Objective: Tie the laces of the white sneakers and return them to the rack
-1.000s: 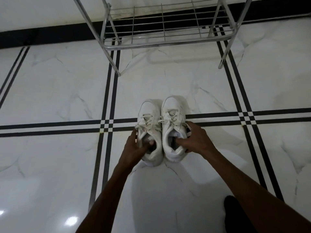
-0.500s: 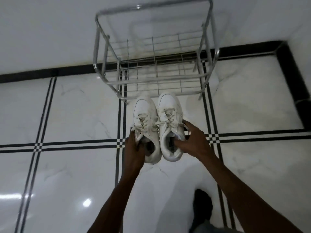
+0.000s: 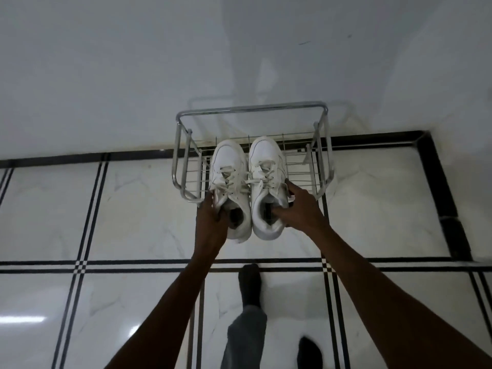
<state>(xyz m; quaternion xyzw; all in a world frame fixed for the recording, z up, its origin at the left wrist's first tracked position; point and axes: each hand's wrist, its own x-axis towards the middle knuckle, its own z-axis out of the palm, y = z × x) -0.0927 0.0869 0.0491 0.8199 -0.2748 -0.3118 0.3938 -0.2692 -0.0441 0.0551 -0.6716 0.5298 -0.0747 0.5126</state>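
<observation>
Two white sneakers hang side by side above the metal shoe rack (image 3: 183, 158), toes pointing at the wall. My left hand (image 3: 211, 221) grips the left sneaker (image 3: 229, 166) at its collar, fingers inside the opening. The right sneaker (image 3: 266, 158) is held the same way by my right hand (image 3: 298, 209), thumb along its outer side. Both sneakers have their laces tied in bows over the tongues. Their toes overlap the rack's wire shelf; I cannot tell whether the soles touch it.
The chrome rack stands against a white wall (image 3: 133, 62) on a glossy white marble floor (image 3: 127, 209) with black inlay lines. My legs and dark-socked feet (image 3: 249, 283) are below, just behind the sneakers. A black border strip runs along the wall base.
Both hands lifted the sneakers off the floor and carried them forward to the rack. I stepped closer, and the view now looks down from higher up.
</observation>
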